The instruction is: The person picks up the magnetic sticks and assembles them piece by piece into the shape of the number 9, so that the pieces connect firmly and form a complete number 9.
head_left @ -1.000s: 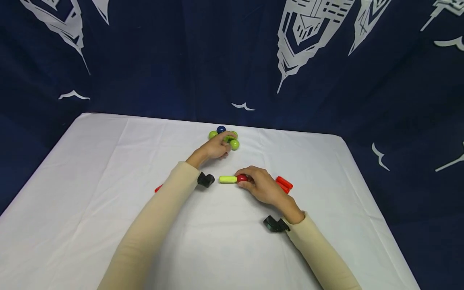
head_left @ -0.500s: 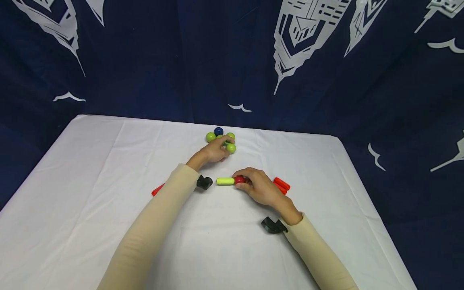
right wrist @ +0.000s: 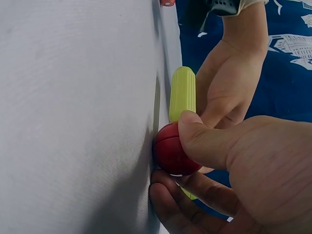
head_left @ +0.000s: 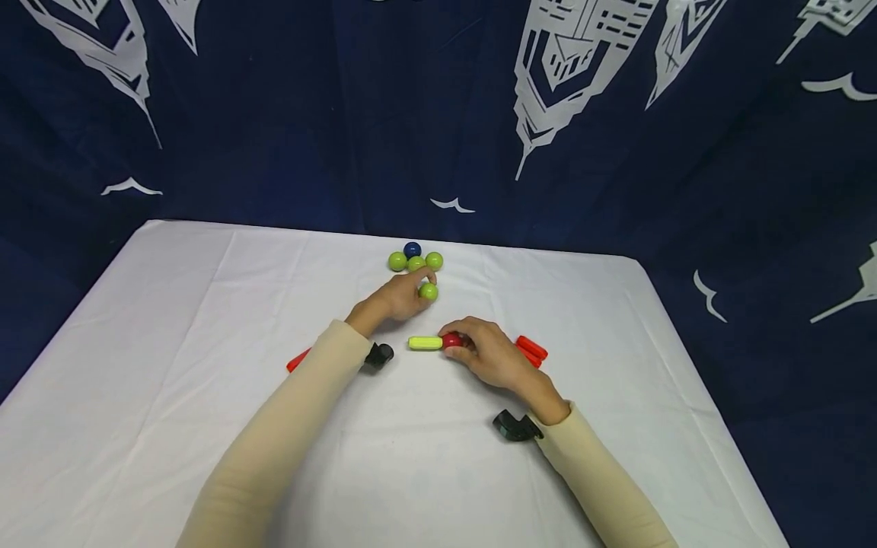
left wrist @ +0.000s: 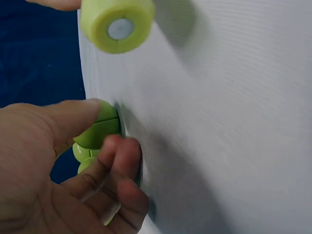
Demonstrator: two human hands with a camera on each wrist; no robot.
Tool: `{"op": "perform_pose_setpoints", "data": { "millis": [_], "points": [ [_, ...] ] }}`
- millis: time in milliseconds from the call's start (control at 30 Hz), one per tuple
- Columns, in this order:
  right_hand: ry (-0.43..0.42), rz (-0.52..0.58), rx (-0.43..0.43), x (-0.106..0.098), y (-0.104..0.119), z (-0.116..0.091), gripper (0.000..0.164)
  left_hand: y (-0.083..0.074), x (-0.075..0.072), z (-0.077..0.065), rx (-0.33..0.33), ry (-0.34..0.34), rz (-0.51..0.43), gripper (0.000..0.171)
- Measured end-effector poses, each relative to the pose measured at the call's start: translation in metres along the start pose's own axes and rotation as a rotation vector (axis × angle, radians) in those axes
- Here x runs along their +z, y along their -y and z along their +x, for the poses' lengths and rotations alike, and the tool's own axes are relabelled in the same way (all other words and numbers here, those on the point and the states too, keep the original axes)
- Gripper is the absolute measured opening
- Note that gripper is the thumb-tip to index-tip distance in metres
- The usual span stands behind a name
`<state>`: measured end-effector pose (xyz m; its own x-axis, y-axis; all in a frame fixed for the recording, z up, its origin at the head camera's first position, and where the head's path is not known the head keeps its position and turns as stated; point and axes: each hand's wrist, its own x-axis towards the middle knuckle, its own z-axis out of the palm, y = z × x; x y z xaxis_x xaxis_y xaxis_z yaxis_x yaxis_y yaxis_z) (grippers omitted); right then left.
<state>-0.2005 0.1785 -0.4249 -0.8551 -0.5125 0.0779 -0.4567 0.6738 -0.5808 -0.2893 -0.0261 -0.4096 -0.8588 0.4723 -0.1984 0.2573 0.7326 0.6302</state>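
Near the middle of the table, my right hand (head_left: 495,355) grips a red ball (head_left: 451,340) between thumb and fingers. A ribbed yellow-green rod (head_left: 425,343) points left from that ball, end against it; the right wrist view shows the ball low over the cloth. Farther back, my left hand (head_left: 397,298) pinches a green ball (head_left: 428,291). In the left wrist view, the thumb lies on this green ball (left wrist: 100,130), and the rod's free end (left wrist: 117,36) shows a pale round disc. Behind the left hand sit three green balls (head_left: 397,261) and a blue ball (head_left: 412,250).
Red rods (head_left: 532,347) lie just beyond my right wrist. Another red piece (head_left: 298,359) is partly covered by my left sleeve. The white-clothed table (head_left: 411,472) ends at a dark blue printed curtain (head_left: 308,114). A black camera (head_left: 517,426) sits at the right cuff.
My left hand has drawn one green ball out of the group, toward the near side. The other balls stay behind. The right hand keeps its grip on the red ball.
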Motion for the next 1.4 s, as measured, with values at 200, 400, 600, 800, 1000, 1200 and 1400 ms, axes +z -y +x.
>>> {"op": "perform_pose_setpoints", "data": {
  "millis": [200, 400, 600, 800, 1000, 1200, 1400],
  "points": [
    [0.009, -0.001, 0.011, 0.000, -0.001, 0.000, 0.026, 0.004, -0.002, -0.010, 0.031, -0.044, 0.065, 0.030],
    [0.012, -0.001, 0.020, -0.001, -0.001, -0.001, 0.026, 0.010, -0.003, -0.021, 0.057, -0.098, 0.060, 0.031],
    [0.010, -0.001, 0.014, -0.001, -0.002, 0.000, 0.027, 0.013, -0.004, -0.038, 0.096, -0.130, 0.049, 0.034],
    [0.012, -0.001, 0.016, -0.001, -0.001, 0.000, 0.026, 0.015, -0.003, -0.058, 0.079, -0.162, 0.068, 0.032],
    [0.008, -0.010, 0.023, 0.000, -0.001, 0.000, 0.025, 0.017, 0.001, -0.075, 0.057, -0.176, 0.100, 0.032],
    [0.006, -0.006, 0.032, -0.001, -0.001, 0.000, 0.025, 0.014, 0.002, -0.085, 0.048, -0.164, 0.095, 0.034],
    [-0.001, -0.016, 0.043, 0.000, 0.000, 0.000, 0.025, 0.017, 0.005, -0.091, 0.063, -0.160, 0.078, 0.034]
  ]
}}
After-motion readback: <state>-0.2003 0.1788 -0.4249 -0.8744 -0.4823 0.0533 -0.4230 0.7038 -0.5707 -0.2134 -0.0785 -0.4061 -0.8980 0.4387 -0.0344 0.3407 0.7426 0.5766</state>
